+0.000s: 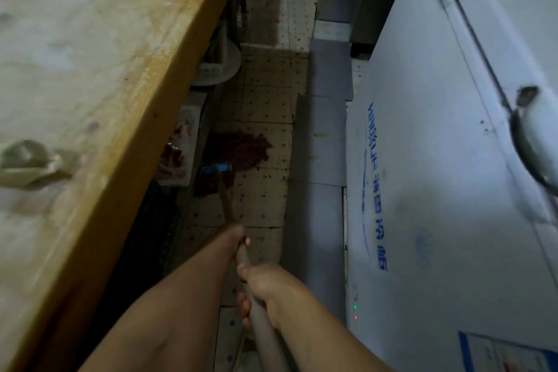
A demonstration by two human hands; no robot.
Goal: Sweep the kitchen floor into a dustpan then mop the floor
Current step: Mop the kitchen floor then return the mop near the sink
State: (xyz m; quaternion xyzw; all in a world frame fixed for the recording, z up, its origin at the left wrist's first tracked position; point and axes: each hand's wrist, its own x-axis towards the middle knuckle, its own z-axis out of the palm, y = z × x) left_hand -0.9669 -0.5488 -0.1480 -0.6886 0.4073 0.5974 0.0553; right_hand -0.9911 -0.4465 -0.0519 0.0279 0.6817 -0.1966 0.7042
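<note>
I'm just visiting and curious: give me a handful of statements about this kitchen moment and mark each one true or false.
1. Both hands grip the mop handle. True: the left hand holds it further down, the right hand nearer the person.
2. The mop head is lifted off the floor. False: its dark red strands lie spread on the tiled floor.
3. A white chest freezer stands on the person's right. True.
4. The mop head's clamp is yellow. False: it is blue.
5. A dustpan lies beside the mop. False: none is in view.
</note>
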